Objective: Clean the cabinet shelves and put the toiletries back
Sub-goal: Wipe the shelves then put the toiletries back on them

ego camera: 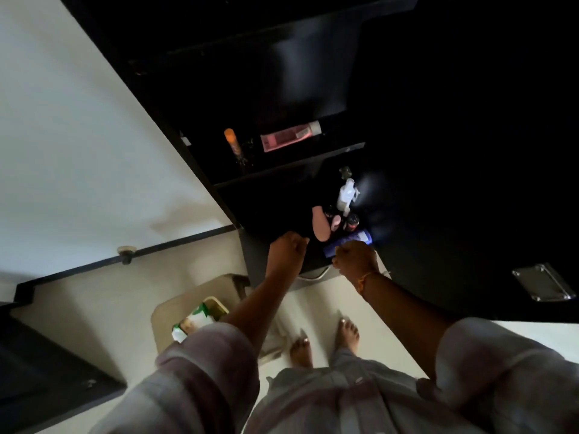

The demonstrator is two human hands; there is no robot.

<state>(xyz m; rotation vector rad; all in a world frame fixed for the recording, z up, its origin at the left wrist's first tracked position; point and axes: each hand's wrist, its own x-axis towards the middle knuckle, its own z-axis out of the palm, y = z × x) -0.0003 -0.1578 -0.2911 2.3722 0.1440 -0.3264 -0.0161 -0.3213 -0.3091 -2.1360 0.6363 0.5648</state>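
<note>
The dark cabinet stands open in front of me. Its upper shelf holds an orange-capped bottle and a pink tube lying flat. On the lower shelf stand a white pump bottle, a pale pink tube, a small dark can and other small items. My right hand is curled against a blue tube lying at the shelf's front and seems to grip it. My left hand is a fist at the shelf's front edge, with nothing visible in it.
A beige stool at my lower left carries a tray with a green-and-white packet. A metal handle sits below the lower shelf. The open cabinet door with a metal hinge plate stands at right. My bare feet are on the pale floor.
</note>
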